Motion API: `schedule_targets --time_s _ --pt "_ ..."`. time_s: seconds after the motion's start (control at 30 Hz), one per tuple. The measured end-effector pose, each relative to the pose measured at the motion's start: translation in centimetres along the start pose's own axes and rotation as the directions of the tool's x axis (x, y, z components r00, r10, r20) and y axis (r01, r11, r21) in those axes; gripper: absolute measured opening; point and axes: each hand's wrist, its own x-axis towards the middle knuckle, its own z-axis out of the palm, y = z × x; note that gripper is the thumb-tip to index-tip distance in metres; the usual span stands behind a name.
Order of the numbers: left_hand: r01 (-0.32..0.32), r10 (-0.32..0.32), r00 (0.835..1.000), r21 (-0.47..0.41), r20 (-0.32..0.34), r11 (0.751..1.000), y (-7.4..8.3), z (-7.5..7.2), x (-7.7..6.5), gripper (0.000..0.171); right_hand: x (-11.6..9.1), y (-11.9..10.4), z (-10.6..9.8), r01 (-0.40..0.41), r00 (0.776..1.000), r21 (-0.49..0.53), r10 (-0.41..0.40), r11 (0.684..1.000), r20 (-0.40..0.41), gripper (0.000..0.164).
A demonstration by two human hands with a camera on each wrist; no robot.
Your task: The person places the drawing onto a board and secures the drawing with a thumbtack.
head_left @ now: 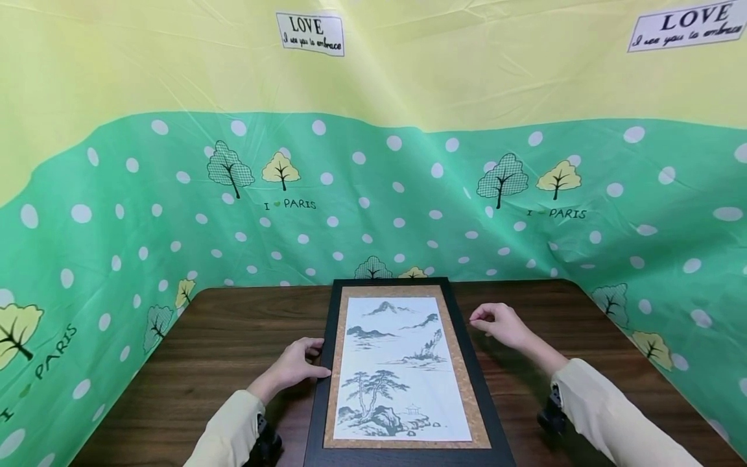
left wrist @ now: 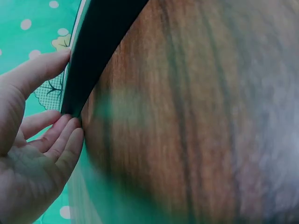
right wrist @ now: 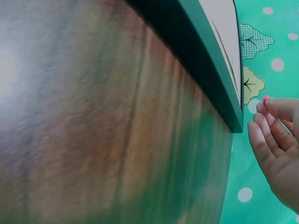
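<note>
A black-framed cork board [head_left: 337, 363] lies on the table, and a white sheet [head_left: 388, 363] printed with a grey landscape of mountains and pines covers most of the cork. Against the board's left side rests my left hand [head_left: 296, 363], its thumb and fingertips touching the black frame edge [left wrist: 86, 60]. Just off the frame's right side, my right hand [head_left: 500, 324] pinches a small bright pink thing [right wrist: 265, 99] between thumb and fingertips. Most of that thing is hidden by the fingers, and I cannot tell its kind.
Dark brown wood tabletop [head_left: 222, 337] surrounds the board. A green and yellow cloth [head_left: 373, 194] with white dots and printed trees hangs behind and at both sides. The board's far edge reaches the table's back edge, and its near end runs out of the head view.
</note>
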Motion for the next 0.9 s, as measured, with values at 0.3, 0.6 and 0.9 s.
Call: schedule_targets --time_s 0.3,0.6,0.9 --pt "0.023 -0.023 1.0 -0.001 0.013 1.0 -0.2 0.0 0.0 0.066 2.5 -1.7 -0.1 0.061 0.998 -0.079 -0.06 0.995 0.019 0.007" --pt "0.042 -0.042 0.999 0.005 0.016 0.999 0.2 -0.1 -0.1 0.065 5.7 -4.3 -0.2 0.084 0.995 -0.111 -0.077 0.99 0.064 0.006" --pt "0.033 -0.033 0.999 0.001 0.019 0.999 0.2 -0.2 0.0 0.066 8.7 -6.3 1.3 0.083 0.992 -0.092 -0.074 0.992 0.097 0.007"
